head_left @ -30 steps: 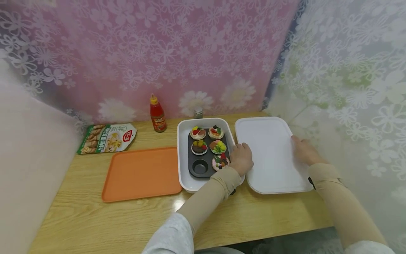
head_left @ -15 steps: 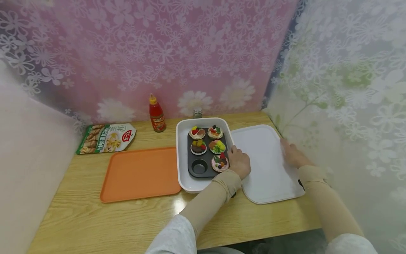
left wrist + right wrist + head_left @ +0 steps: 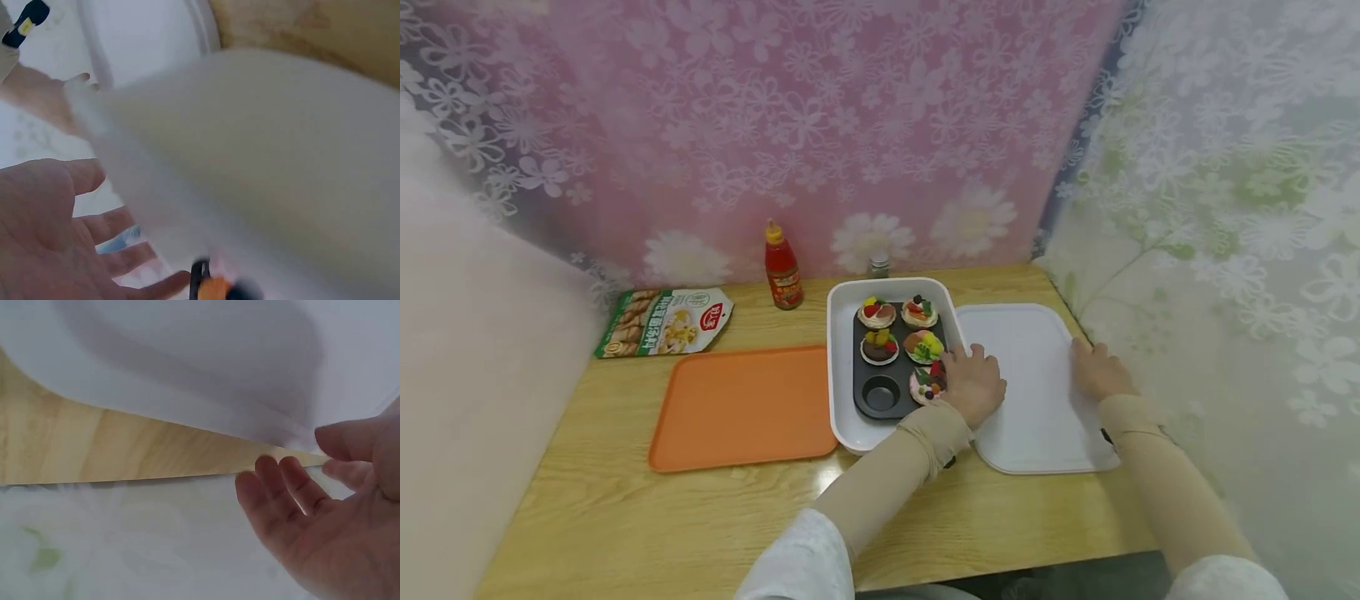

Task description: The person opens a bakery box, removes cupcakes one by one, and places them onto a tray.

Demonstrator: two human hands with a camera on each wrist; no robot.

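A white rectangular lid or shallow tray [image 3: 1033,383] lies on the table beside a deeper white bin [image 3: 837,367]. My right hand [image 3: 1099,371] is at the lid's right edge; in the right wrist view its fingers are loosely bent and thumb and fingers look apart. My left hand [image 3: 976,390] is at the bin's right wall; in the left wrist view its fingers are spread beside white plastic, gripping nothing. Inside the bin sits a black muffin tin [image 3: 887,421] with several small fruit tarts [image 3: 878,346] in its cups. One front cup [image 3: 881,392] is bare.
Left of the bin lies an orange tray [image 3: 745,408]. Behind it stand a red sauce bottle [image 3: 784,271] and a small glass jar [image 3: 878,266]; a green and white food packet [image 3: 664,322] lies at the back left. Floral curtains [image 3: 1225,250] border the table.
The white lid has come down toward the table's front and slightly left, with my right hand following its edge. My left hand has stayed at the bin's right side.
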